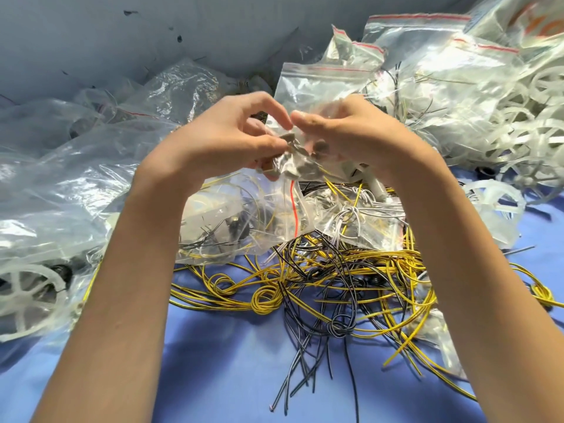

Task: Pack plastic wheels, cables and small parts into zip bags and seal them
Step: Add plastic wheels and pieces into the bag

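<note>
clear zip bag (297,166) pinched between both hands (232,132) (351,132)

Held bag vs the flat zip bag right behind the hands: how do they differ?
The held bag is crumpled, pinched between the left hand and right hand; the flat zip bag lies smooth and untouched behind them. The held bag shows grey small parts inside; the flat zip bag's contents cannot be made out. The flat zip bag's red-lined strip runs straight; the held bag's mouth is hidden. Both are clear plastic.
</note>
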